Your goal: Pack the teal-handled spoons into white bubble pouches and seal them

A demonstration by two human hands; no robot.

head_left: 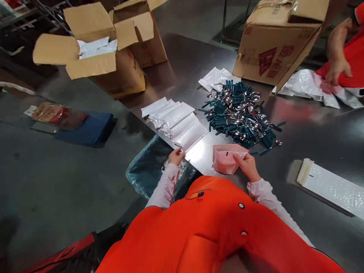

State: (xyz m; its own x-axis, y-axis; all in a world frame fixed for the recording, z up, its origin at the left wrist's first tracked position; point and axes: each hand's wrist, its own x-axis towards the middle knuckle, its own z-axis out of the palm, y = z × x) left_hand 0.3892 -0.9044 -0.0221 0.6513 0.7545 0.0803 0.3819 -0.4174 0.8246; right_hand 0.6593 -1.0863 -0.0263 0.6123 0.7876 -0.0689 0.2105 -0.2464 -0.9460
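Observation:
My right hand (248, 165) grips the edge of a white bubble mailer (223, 161), tinted pink by light from the orange clothing. The mailer is at the table's front edge, its near side bulging. My left hand (176, 156) is closed in a pinch at the near corner of a pile of white bubble mailers (182, 117); whatever sits between its fingertips is too small to make out. Just beyond the right hand lies a large heap of spoons (239, 113) with dark teal handles.
A bin with a teal plastic liner (145, 163) stands below the left hand. Open cardboard boxes (122, 72) stand at far left, another carton (264, 53) at far right. A stack of flat mailers (335, 185) lies right. A co-worker's hand (338, 70) rests over more mailers.

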